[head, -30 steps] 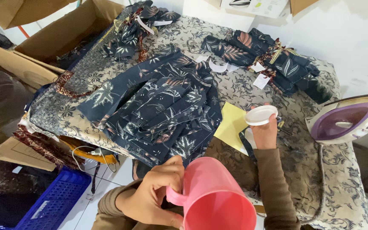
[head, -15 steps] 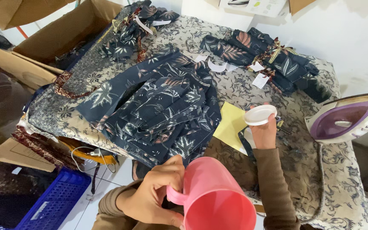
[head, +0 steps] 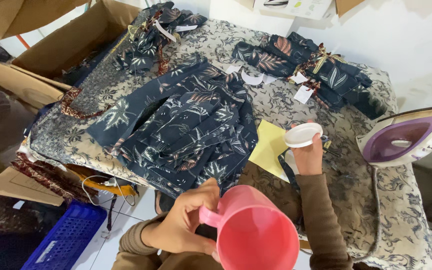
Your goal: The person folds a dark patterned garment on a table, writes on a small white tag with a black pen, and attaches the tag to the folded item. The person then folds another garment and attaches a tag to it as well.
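A table (head: 376, 210) covered in a grey-and-cream patterned cloth fills most of the frame, running from the upper left to the lower right. Brown cardboard boxes (head: 51, 45) stand open along the upper left edge, and a blue plastic crate (head: 61, 240) sits on the floor at the lower left. In the middle of the table lies a large pile of dark navy leaf-print garments (head: 186, 130), spread out and overlapping. Two smaller bundles of the same fabric sit higher up: one (head: 156, 35) at the top centre-left, the other (head: 311, 70) at the upper right, tied with ribbon and carrying small white tags. At the right edge a purple-and-white iron (head: 406, 137) lies on its side. A yellow sheet of paper (head: 268, 147) lies just right of the big pile.

At the bottom centre is a pink plastic jug (head: 256, 235), its open mouth facing the camera. The left hand (head: 186, 220) holds it by the handle on the jug's left side: the fingers curl fully around the handle from the left and the thumb rests on top near the rim, so the handle sits inside the closed grip.

The right hand (head: 308, 155), in a brown sleeve, is raised above the table right of centre. Its fingertips pinch a round white lid (head: 303, 135) from below; the lid sits flat on top of the fingers, tilted slightly, with its upper face towards the camera, just right of the yellow sheet
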